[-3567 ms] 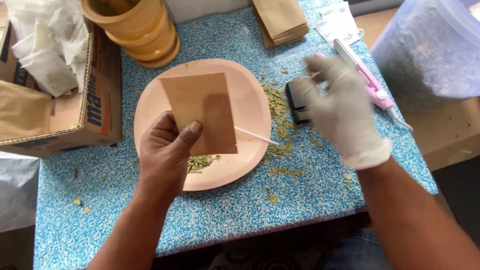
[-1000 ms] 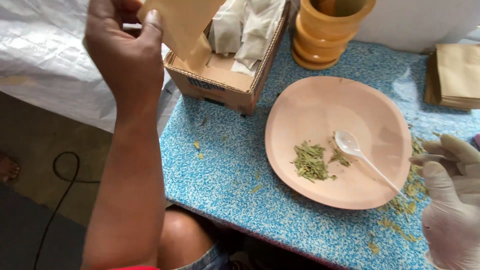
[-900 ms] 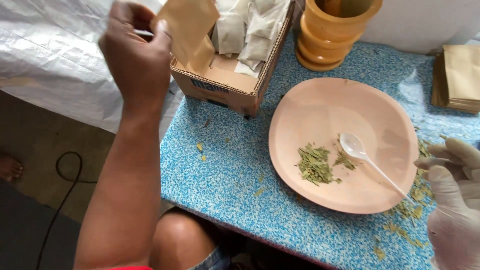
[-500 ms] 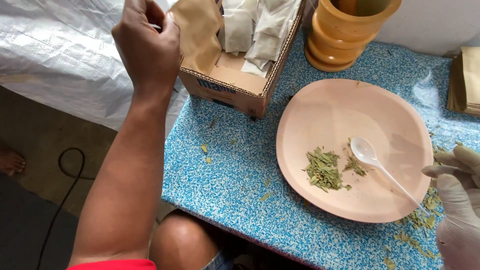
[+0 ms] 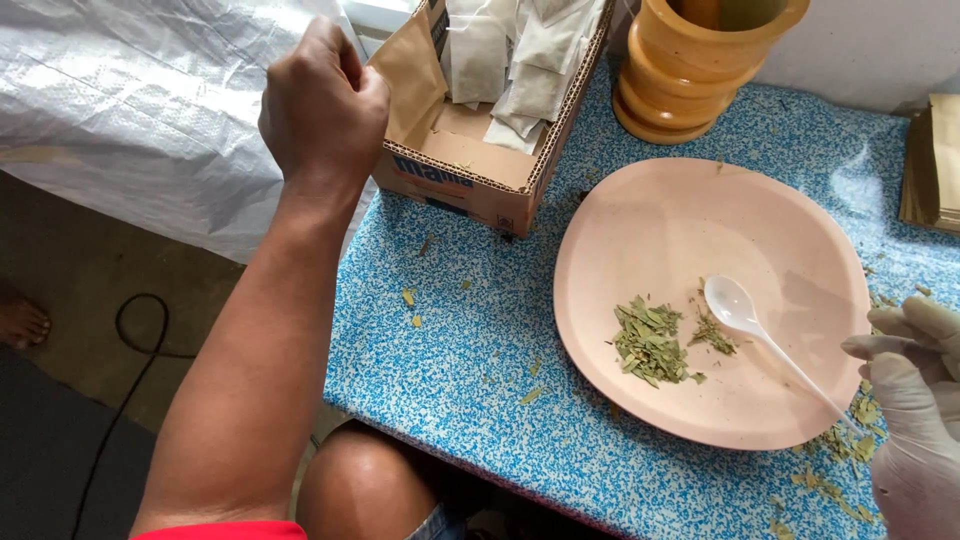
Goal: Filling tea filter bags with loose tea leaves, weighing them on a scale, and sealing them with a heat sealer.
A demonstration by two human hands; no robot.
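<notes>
A white plastic spoon [image 5: 762, 345] is held by its handle end at the right edge of the frame, pinched between the gloved fingertips of the right hand [image 5: 915, 420], which is seen only in part at the lower right corner. From that grip the handle runs up and to the left, and the bowl is rested on the pink plate [image 5: 640, 220] at centre right, just beside a small heap of dried green leaf pieces [image 5: 650, 343] that lies in the lower half of the plate. The left hand [image 5: 322, 105] is raised in the upper left of the frame, bare, its back turned to the camera and its fingers curled shut; a brown paper pouch [image 5: 412, 68] is seen just beyond its knuckles, at the near flap of the cardboard box [image 5: 470, 175], but whether the pouch is gripped cannot be told, since the fingertips are hidden. The forearm is stretched straight down from that hand toward the lower left. White sachets [image 5: 520, 50] are stacked in the box at top centre. The blue speckled tabletop [image 5: 480, 370] is strewn with loose leaf bits.
</notes>
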